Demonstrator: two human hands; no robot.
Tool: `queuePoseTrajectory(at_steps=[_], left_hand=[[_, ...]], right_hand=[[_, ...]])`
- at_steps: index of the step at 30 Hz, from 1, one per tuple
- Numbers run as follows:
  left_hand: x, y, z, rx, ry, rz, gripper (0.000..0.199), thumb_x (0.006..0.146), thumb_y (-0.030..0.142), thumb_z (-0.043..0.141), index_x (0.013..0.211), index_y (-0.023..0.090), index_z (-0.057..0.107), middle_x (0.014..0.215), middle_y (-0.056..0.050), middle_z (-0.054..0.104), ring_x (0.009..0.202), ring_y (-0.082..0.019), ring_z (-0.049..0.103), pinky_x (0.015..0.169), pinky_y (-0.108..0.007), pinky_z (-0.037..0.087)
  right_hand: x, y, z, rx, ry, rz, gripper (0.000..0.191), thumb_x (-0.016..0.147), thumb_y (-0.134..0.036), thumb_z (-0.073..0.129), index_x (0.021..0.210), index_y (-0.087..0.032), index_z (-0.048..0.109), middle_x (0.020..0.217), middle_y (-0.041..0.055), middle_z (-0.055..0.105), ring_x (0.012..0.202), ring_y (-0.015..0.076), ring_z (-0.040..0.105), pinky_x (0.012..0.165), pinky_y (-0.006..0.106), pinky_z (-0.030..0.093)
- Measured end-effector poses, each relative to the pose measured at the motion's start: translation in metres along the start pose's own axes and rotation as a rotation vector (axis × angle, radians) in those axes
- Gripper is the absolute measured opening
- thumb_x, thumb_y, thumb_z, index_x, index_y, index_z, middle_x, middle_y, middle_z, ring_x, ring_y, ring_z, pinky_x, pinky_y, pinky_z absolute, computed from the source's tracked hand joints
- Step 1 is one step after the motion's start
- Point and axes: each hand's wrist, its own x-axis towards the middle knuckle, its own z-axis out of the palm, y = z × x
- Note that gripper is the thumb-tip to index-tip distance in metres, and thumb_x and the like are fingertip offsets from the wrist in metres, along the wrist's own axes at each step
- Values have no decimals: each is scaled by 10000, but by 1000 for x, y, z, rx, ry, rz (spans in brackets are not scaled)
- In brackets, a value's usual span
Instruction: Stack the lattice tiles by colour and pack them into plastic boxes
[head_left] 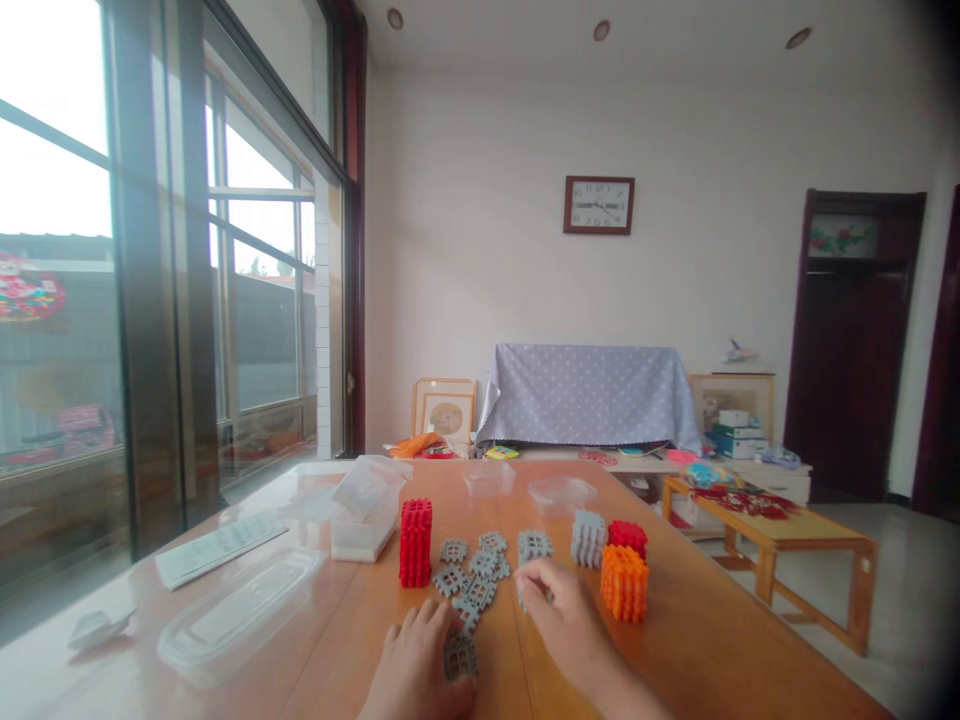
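Observation:
Loose grey plastic pieces (480, 575) with square holes lie in a heap mid-table. At the near end of the heap, my left hand (421, 660) has its fingers bent around a grey piece (460, 658). My right hand (562, 615) is curled at the near side of a grey stack (535, 545), its fingertips on grey pieces partly hidden behind them. A red stack (415, 543) stands left of the heap. To the right are another grey stack (589, 538), an orange stack (624, 583) and a second red stack (628, 537) behind the orange one.
On the wooden table (322, 670), a clear lid (241, 615), a printed sheet (221, 548) and a plastic box (365, 525) lie left. Clear containers (562, 493) stand at the far edge. A low wooden table (814, 535) is beyond, at right.

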Motion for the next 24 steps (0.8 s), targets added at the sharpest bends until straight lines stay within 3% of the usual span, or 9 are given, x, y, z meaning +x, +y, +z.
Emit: queuePoseTrajectory(at_steps=[2,7,11,16,20,24], left_hand=[[3,-4,7,-2,12,21,356,649,268,675,1003,272,636,1111,-34,663,1082,-265,584,890,-331,369],[7,-10,16,-65,70,115,147,731,236,625,878,234,615,978,-52,654,930,-238,595,778,-293,378],[7,-7,15,-123,85,141,70,765,237,627,827,217,602,925,-56,650,886,-235,589,755,-294,383],[8,-5,16,-218,113,130,87,776,228,642,853,213,605,920,-47,650,875,-222,602,766,-291,411],[10,-5,17,-351,192,169,98,808,242,645,890,220,597,914,-36,638,862,-208,606,781,-285,453],[8,0,16,-425,258,230,157,807,223,658,957,234,614,964,-39,645,915,-222,617,818,-295,478]], right_hand=[[-13,-10,20,-14,-66,-6,254,957,-305,509,779,-214,665,775,-3,663,765,162,624,702,252,441],[-31,-12,52,-177,-206,23,145,853,-176,562,832,-232,694,865,10,706,842,178,665,741,253,435],[-36,-7,55,-313,-239,24,157,803,-159,600,888,-250,696,966,28,702,930,205,662,779,265,439],[-37,-8,52,-358,-219,57,141,856,-201,571,892,-236,703,1001,67,694,999,241,649,845,309,451],[-37,-5,51,-177,-175,109,224,948,-289,500,923,-233,716,989,72,713,958,236,663,833,323,462],[-35,7,56,264,-99,263,268,936,-446,554,925,-215,689,845,36,718,799,209,652,705,291,474]])
